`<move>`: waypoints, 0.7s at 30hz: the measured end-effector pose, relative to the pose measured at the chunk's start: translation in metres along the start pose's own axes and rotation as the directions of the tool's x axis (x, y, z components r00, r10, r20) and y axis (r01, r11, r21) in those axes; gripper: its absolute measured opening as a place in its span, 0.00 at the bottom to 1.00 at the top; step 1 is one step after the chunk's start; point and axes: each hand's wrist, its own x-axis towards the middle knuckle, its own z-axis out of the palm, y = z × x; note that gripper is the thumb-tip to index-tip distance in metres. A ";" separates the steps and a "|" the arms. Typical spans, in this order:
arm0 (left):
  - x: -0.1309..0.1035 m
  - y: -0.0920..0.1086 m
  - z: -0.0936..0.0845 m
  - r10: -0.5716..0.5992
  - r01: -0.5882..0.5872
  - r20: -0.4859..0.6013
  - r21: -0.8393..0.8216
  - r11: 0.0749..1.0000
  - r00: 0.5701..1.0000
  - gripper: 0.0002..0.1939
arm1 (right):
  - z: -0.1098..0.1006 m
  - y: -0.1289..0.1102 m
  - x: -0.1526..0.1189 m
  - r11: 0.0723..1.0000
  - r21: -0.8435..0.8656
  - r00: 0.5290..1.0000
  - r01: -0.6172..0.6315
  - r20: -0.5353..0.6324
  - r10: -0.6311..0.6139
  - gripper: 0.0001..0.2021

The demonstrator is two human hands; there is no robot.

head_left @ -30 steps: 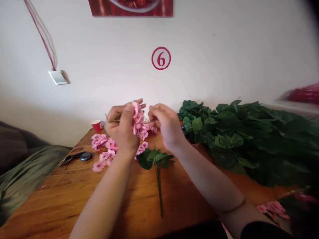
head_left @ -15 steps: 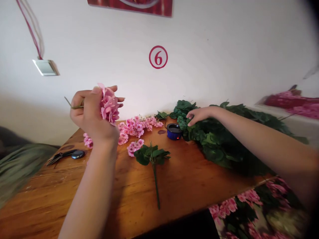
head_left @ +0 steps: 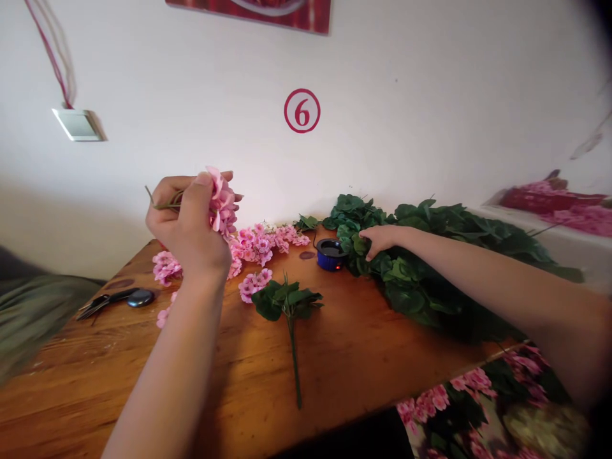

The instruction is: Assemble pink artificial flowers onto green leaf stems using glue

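In my left hand (head_left: 186, 210) is a pink artificial flower cluster (head_left: 223, 203), held up above the table with its thin green stems sticking out to the left. My right hand (head_left: 379, 239) reaches to the edge of a large pile of green artificial leaves (head_left: 411, 280). Thumb and finger are apart there, with leaves between and beneath them; the other fingers are mostly hidden. Between my arms, a green leaf stem (head_left: 292, 344) lies on the wooden table with its leaves pointing away from me. More pink flower clusters (head_left: 258, 245) lie behind it.
A small blue pot (head_left: 329, 256) with a red light and dark contents stands beside the leaf pile. Black-handled scissors (head_left: 108, 301) and a dark round object (head_left: 140, 297) lie at the left. Below the table's right edge are more pink flowers (head_left: 430, 403) and leaves.
My right hand has moved slightly down along the leaf pile, its thumb and finger further apart. My left hand has shifted a little right with the flower cluster. The view has turned slightly.
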 end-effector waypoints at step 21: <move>0.001 -0.005 -0.001 -0.080 0.080 -0.003 -0.036 0.996 0.997 0.15 | 0.008 -0.002 -0.011 0.981 0.152 0.992 0.124 -0.057 -0.117 0.33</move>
